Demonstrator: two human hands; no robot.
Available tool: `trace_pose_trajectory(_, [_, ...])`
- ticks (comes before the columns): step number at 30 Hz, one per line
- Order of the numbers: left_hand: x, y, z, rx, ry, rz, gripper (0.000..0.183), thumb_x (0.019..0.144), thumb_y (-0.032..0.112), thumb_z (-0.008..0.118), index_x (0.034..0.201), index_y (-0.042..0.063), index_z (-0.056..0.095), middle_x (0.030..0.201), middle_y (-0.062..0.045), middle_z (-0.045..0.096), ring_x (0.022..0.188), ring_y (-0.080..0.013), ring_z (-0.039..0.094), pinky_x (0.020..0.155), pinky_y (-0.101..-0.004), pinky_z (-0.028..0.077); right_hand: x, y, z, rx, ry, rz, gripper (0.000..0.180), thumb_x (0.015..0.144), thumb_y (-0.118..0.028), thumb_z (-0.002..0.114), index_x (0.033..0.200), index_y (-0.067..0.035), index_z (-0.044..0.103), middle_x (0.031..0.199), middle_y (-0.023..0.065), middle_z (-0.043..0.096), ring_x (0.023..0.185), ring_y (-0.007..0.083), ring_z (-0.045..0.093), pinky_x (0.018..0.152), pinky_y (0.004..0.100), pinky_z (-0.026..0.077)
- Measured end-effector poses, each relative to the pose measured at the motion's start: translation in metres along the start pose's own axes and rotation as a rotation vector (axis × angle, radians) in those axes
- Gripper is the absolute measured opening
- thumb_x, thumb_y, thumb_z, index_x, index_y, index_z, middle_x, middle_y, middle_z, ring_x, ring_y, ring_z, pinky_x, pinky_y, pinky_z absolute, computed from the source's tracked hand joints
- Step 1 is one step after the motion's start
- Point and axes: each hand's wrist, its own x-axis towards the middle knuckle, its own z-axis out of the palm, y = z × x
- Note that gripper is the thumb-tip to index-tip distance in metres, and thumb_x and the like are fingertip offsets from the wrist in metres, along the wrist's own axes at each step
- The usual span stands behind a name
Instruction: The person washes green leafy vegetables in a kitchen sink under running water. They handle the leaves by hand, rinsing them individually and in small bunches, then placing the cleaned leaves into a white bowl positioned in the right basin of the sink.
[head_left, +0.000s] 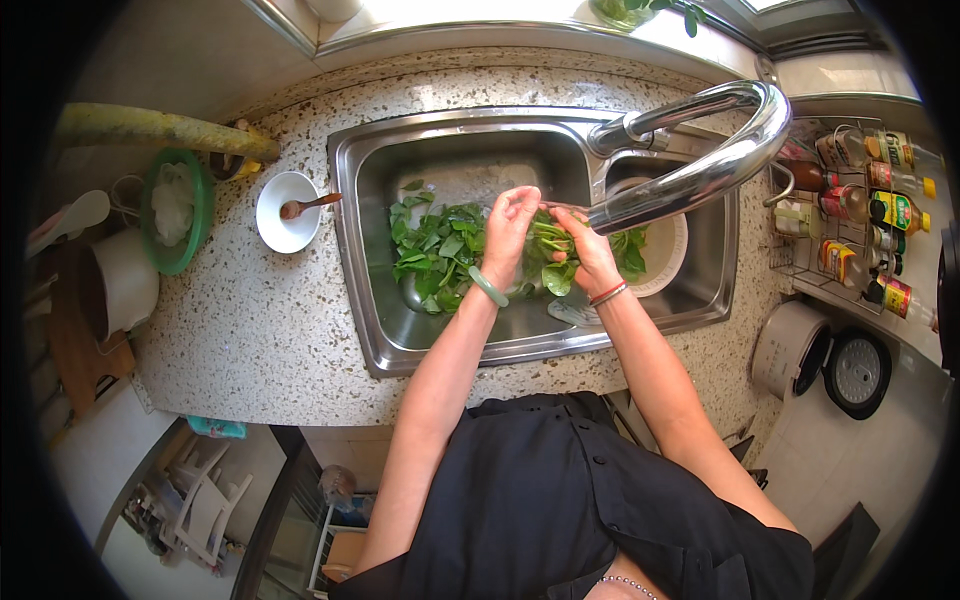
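Note:
Under the curved chrome faucet (697, 180), my right hand (586, 251) is closed around a bunch of green leafy stems (551, 236). My left hand (512, 225), with a jade-green bangle at its wrist, is raised just left of that bunch, thumb and fingertips together; whether a bit of stem is between them cannot be told. Loose green leaves (442, 247) lie in the large basin of the stainless steel sink (390, 322), left of my left hand. More leaves hang over a round pale container (671, 259) in the small basin at the right.
A white bowl (277, 232) holding a small wooden-handled brush or spoon (311, 204) stands left of the sink on the speckled countertop (247, 330). Farther left is a green plastic basin (199, 225). At the right are a wire rack of bottles (840, 202) and a rice cooker (780, 349) with its lid raised.

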Motion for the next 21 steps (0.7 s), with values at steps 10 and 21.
trace_pose_trajectory(10, [-0.001, 0.02, 0.002, 0.009, -0.229, -0.167, 0.059, 0.095, 0.049, 0.036, 0.113, -0.001, 0.06, 0.115, -0.011, 0.058, 0.107, -0.0172, 0.052, 0.094, -0.0287, 0.038, -0.012, -0.01, 0.017, -0.252, -0.104, -0.009, 0.027, 0.082, -0.025, 0.067, 0.101, -0.008, 0.057, 0.072, -0.0032, 0.052, 0.057, 0.006, 0.049, 0.04, 0.02, 0.036])
trace_pose_trajectory(21, [-0.004, 0.007, -0.03, -0.478, -0.091, -0.129, 0.033, 0.089, 0.004, 0.052, 0.122, 0.001, 0.047, 0.117, -0.009, 0.054, 0.108, -0.0175, 0.051, 0.089, -0.0296, 0.045, 0.007, -0.004, -0.02, 0.425, -0.265, 0.108, 0.019, 0.086, -0.007, 0.057, 0.102, -0.014, 0.05, 0.08, 0.0035, 0.054, 0.056, 0.0132, 0.046, 0.041, 0.0228, 0.033])
